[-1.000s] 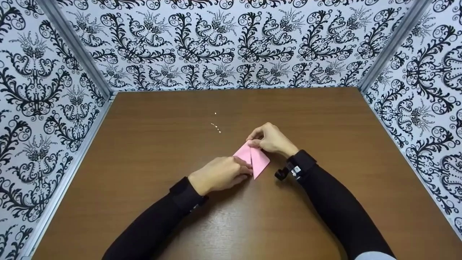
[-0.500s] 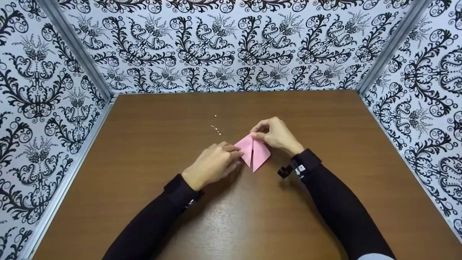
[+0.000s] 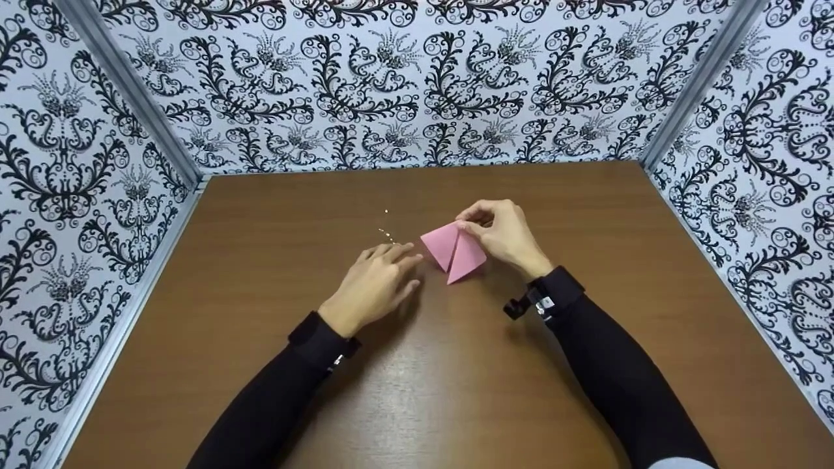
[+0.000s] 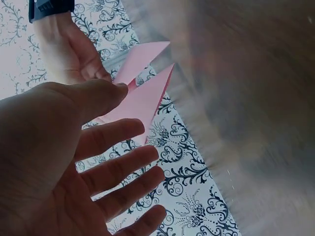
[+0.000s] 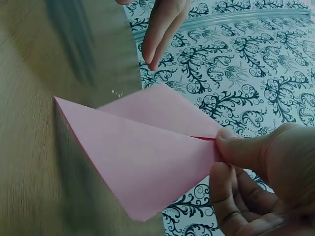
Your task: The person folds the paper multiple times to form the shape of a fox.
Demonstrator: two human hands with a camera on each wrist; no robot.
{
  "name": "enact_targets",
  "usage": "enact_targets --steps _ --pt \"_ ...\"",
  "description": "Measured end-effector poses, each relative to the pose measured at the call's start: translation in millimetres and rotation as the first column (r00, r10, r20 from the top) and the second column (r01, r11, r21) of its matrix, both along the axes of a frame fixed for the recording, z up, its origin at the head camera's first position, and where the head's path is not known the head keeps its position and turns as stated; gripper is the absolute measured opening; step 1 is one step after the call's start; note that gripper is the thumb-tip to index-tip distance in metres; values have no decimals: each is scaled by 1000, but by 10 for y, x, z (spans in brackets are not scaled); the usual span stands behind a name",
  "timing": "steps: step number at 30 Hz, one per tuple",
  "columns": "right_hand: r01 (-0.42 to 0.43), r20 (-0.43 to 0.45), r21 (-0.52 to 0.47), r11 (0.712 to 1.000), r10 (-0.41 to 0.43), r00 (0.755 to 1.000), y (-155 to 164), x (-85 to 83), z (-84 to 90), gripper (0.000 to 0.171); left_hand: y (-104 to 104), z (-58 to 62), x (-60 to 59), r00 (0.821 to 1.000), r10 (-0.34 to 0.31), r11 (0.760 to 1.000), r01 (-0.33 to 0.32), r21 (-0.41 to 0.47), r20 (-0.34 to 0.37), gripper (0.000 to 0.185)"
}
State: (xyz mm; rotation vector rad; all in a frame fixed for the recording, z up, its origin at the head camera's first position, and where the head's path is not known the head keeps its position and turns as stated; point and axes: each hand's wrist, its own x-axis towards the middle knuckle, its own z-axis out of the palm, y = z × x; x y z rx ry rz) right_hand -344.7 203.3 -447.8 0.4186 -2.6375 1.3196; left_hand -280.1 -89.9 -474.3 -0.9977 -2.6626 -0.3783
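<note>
A folded pink paper (image 3: 453,251) with two triangular flaps is lifted off the brown table (image 3: 260,215) near its middle. My right hand (image 3: 502,234) pinches the paper's top corner between thumb and fingers; the right wrist view shows the paper (image 5: 142,157) held at its right tip by that hand (image 5: 246,167). My left hand (image 3: 378,280) hovers just left of the paper, fingers straight and spread, holding nothing. In the left wrist view the open left hand (image 4: 98,162) is in front of the paper (image 4: 140,93).
A few tiny pale specks (image 3: 386,229) lie on the table left of the paper. Patterned black-and-white walls (image 3: 417,85) close in the table at the back and both sides. A black strap with a camera (image 3: 531,301) sits on the right wrist.
The left hand let go of the paper and drew back to the left, opening. The right hand lifted the paper up and slightly away.
</note>
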Motion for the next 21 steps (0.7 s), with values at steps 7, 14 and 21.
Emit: enact_targets --steps 7,14,21 --pt "4 -130 -37 999 -9 991 -6 33 3 11 -63 4 -42 997 67 998 -67 -11 49 51" --pt "-45 -349 -30 999 32 936 -49 66 -82 10 -107 6 -86 990 117 993 -116 -23 79 56" --pt "-83 -570 83 993 116 813 -106 88 -216 9 -172 3 -138 984 154 988 -151 -40 94 65"
